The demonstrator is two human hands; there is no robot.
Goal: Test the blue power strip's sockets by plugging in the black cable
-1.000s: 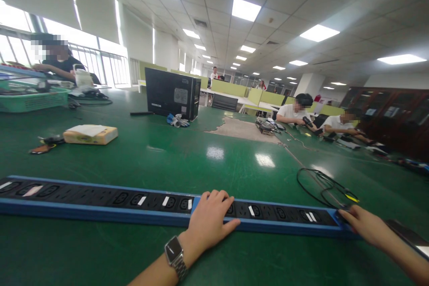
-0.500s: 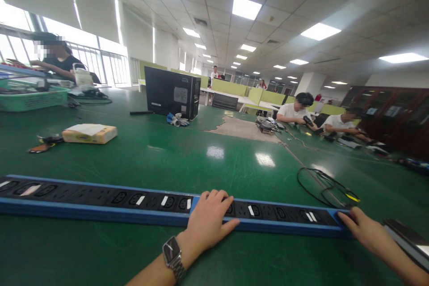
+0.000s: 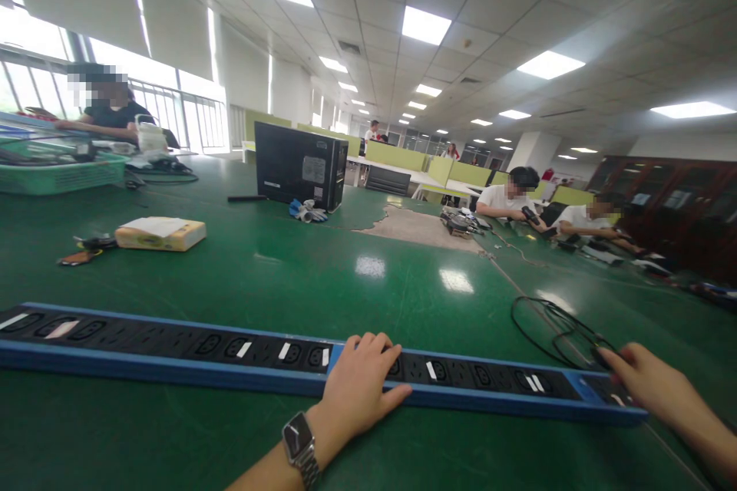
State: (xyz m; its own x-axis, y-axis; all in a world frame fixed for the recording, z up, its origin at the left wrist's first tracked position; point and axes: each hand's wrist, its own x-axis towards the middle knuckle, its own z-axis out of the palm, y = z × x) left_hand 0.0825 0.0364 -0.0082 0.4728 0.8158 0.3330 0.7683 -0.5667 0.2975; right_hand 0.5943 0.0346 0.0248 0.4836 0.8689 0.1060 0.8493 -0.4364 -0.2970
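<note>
A long blue power strip (image 3: pixel 173 377) with black sockets and white stickers lies across the green table in front of me. My left hand (image 3: pixel 361 380), with a watch at the wrist, lies over its middle, fingers over the far side and thumb along the near side. Above the strip's right end is my right hand (image 3: pixel 650 380), slightly blurred. Its thumb and finger close on a small dark piece that seems to be the end of the black cable (image 3: pixel 533 330). The fingers partly hide that piece.
A black computer case (image 3: pixel 296 167) stands farther back, with gloves (image 3: pixel 309 210) beside it. To the left are a yellow tissue pack (image 3: pixel 187 236), keys (image 3: pixel 86 249) and a green basket (image 3: pixel 69 175). People sit at the left and right sides.
My right hand has left the strip's end, moved right and closed near the black cable, uncovering the end sockets. My left hand stays on the strip. The view has shifted slightly.
</note>
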